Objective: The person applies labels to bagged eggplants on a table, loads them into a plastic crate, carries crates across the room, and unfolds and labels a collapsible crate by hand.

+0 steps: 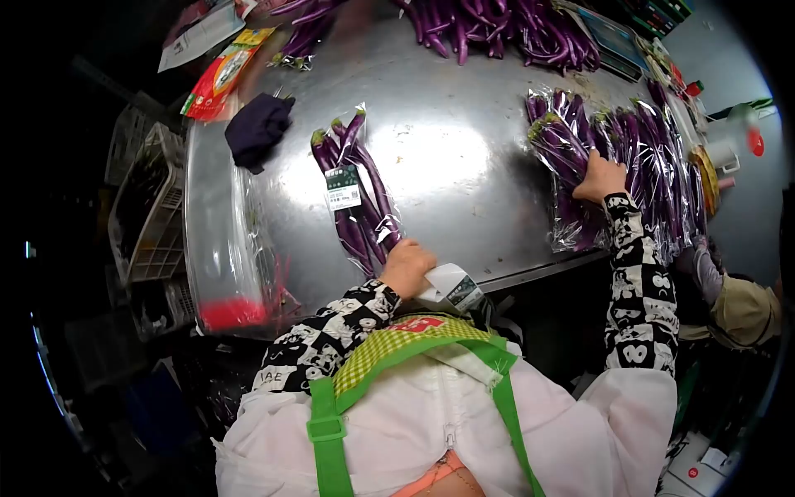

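A clear bag of long purple eggplants [377, 186] lies on the metal table, its green stem ends pointing away from me. A white and dark green label [342, 189] is stuck across it. My left hand [406, 267] is closed at the bag's near end, its fingertips mostly hidden. Beside that wrist sits a roll of labels [454, 287], close to my apron. Over on the right, my right hand [602, 176] grips another bagged bunch of eggplants [561, 147], which rests on a row of similar bags [650, 157].
Loose eggplants [489, 25] are heaped at the table's far side. To the left lie a dark cloth [258, 131], a red and yellow packet [224, 74] and a stack of clear plastic bags [219, 224]. Plastic crates [153, 207] stand beyond the left edge. Another person's sleeve [741, 311] shows at right.
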